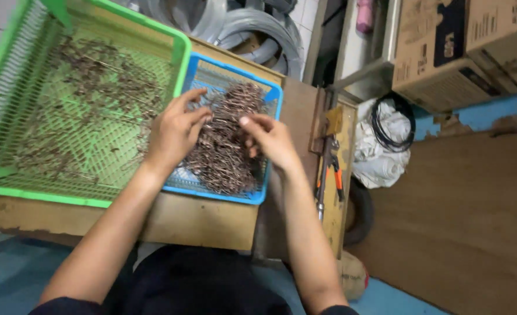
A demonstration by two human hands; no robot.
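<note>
— So where are both hands?
— Left hand [174, 131] and right hand [270, 140] rest, fingers loosely curled, on the heap of thin brown metal wire pieces [223, 146] in the small blue plastic basket [211, 70].
— Handling?
— Probably light, stiff, prickly; pinch by the shafts. Two baskets, counting the big green plastic basket [179, 44]; pieces uncountable.

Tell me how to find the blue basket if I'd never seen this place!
Look at the wooden bench under both hands. Two plastic baskets sit on it side by side: the blue basket is the smaller one, right of the big green basket. It holds a thick heap of brown wire bits, which the left hand and right hand touch.
</note>
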